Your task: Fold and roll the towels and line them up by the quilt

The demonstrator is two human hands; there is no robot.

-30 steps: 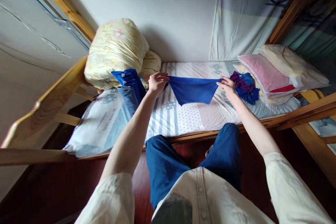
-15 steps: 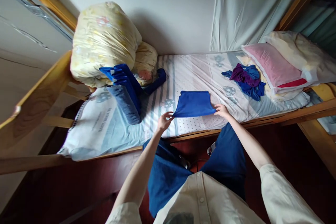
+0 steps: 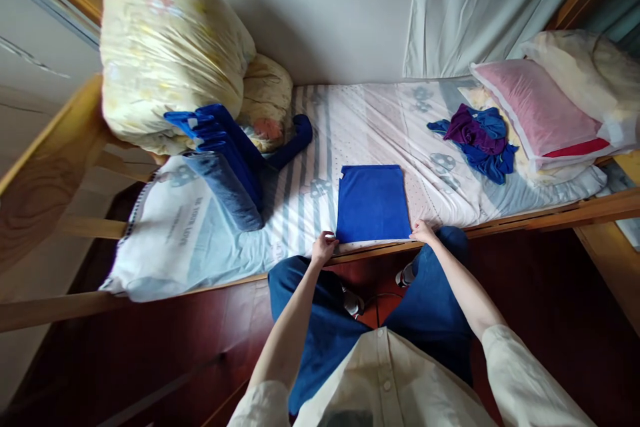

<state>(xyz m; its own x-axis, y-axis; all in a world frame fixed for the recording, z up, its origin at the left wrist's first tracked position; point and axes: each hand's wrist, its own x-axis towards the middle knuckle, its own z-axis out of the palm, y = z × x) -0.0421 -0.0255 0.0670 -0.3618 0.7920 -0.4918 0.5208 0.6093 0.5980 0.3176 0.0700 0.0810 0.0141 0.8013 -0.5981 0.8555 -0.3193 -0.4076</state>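
A blue cloth (image 3: 373, 203) lies flat and nearly square on the bed (image 3: 370, 113), close to its front edge, with a small white tag at its upper left. My left hand (image 3: 325, 247) pinches the cloth's near left corner. At the near right corner, my right hand (image 3: 423, 231) has its fingers closed on the same cloth. Further right lies a crumpled heap of purple and blue cloths (image 3: 477, 137). Folded blue cloths (image 3: 227, 147) stand in a leaning row on the left, beside a rolled grey-blue towel (image 3: 227, 193).
A large yellow bundled quilt (image 3: 173, 47) and a smaller yellow bundle (image 3: 267, 97) are at the back left. Pink pillow (image 3: 540, 107) rests at the right end. A wooden bed rail (image 3: 545, 217) runs along the front, near my knees.
Both hands have come nearer to my body, drawing the near edge of the blue cloth to the bed's front. The cloth now lies flatter and longer. The view has shifted slightly.
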